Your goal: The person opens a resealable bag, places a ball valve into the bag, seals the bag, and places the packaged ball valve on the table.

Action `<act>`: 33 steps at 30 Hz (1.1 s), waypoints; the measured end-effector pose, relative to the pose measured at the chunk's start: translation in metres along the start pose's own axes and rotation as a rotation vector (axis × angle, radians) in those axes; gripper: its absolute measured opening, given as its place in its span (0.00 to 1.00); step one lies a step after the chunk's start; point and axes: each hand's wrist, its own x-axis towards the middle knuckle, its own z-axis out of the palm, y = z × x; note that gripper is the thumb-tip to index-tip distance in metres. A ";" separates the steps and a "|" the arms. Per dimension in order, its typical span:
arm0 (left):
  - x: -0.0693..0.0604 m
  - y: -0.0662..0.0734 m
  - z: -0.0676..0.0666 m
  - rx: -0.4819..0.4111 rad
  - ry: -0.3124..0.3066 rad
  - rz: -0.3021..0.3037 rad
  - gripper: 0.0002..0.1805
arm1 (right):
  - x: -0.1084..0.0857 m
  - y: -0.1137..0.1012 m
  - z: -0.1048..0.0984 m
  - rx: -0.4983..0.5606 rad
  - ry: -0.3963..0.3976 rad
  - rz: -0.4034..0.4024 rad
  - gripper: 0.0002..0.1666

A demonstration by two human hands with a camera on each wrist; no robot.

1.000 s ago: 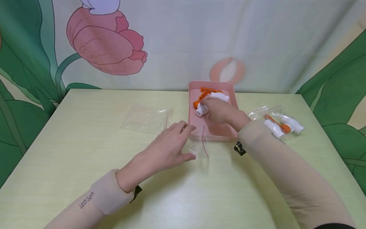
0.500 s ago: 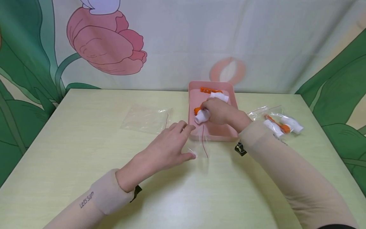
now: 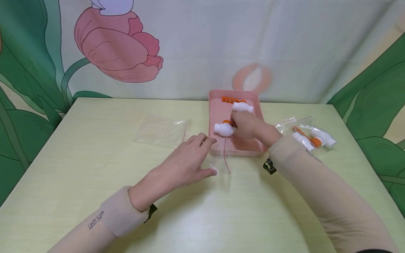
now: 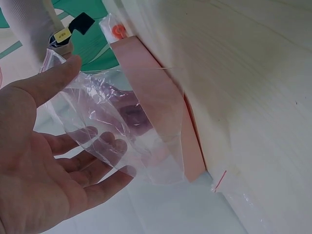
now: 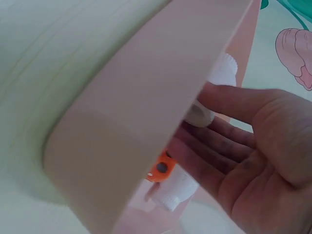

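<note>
White and smooth, the near white piece [image 3: 223, 129] lies in the pink tray [image 3: 245, 144], where your right hand [image 3: 248, 123] grips its right end between thumb and fingers. An orange piece [image 3: 226, 121] shows just behind it; I cannot tell whether your fingertips hold that too. Farther back in the tray lie the far white piece [image 3: 243, 106] and an orange strip [image 3: 232, 99]. At the tray's near side, your left hand [image 3: 186, 161] holds a clear bag [image 4: 119, 117] between thumb and spread fingers, its red-lined edge by your thumb.

You seem to be at the picking step of packing this bag: the filled bag [image 3: 308, 135] on the right, with 2 white pieces inside, looks finished, and the flat bag [image 3: 159, 133] on the left looks unused. Your next move likely calls for lifting the piece over the near wall and feeding it end-first into a well-spread mouth.
</note>
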 end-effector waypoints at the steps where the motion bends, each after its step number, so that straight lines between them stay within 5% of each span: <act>1: 0.000 0.000 0.000 0.000 0.000 0.001 0.43 | 0.000 0.001 0.001 0.012 0.009 0.003 0.13; 20: 0.000 -0.001 0.001 0.004 -0.005 -0.006 0.43 | 0.000 0.005 0.001 0.315 0.188 0.032 0.12; 33: 0.000 -0.001 0.001 0.006 -0.009 -0.013 0.43 | -0.009 0.001 -0.006 0.351 0.228 0.011 0.09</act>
